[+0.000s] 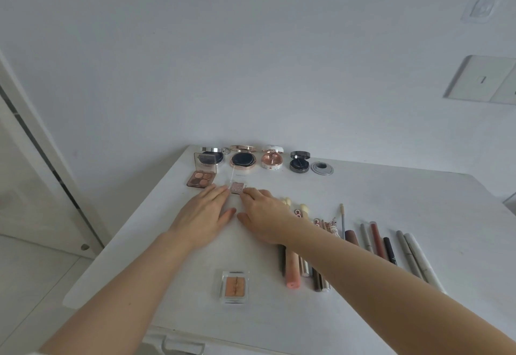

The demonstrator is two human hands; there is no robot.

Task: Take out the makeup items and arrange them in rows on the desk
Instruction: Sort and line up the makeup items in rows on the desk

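Both hands are out over the white desk [391,215], and between their fingertips sits the small clear-plastic eyeshadow case with a pinkish shimmer pan [238,187], its see-through lid standing open on the far side. The left hand [205,212] lies flat with straight fingers touching the case's left edge; the right hand [264,216] has its fingers slightly bent against the right edge, so the two seem to be nudging it square rather than lifting it, though I cannot tell if the right fingers actually pinch it. I'd judge that little case light, stiff and slick on this smooth top, with a thin hinge and pressed powder that would crack if dropped, so the short side walls are the place to hold, not the lid. Just left of it lies the brown four-pan eyeshadow palette with an open clear lid [201,178], close enough to get bumped. Behind runs a row of round open compacts [252,160] along the far edge by the wall. To the right, a row of slim pencils, tubes and brushes [371,243] lies partly under the right forearm, easy to roll if the arm drags. Near the front edge rests a square clear case with an orange blush pan [235,286], with bare desktop either side of it.
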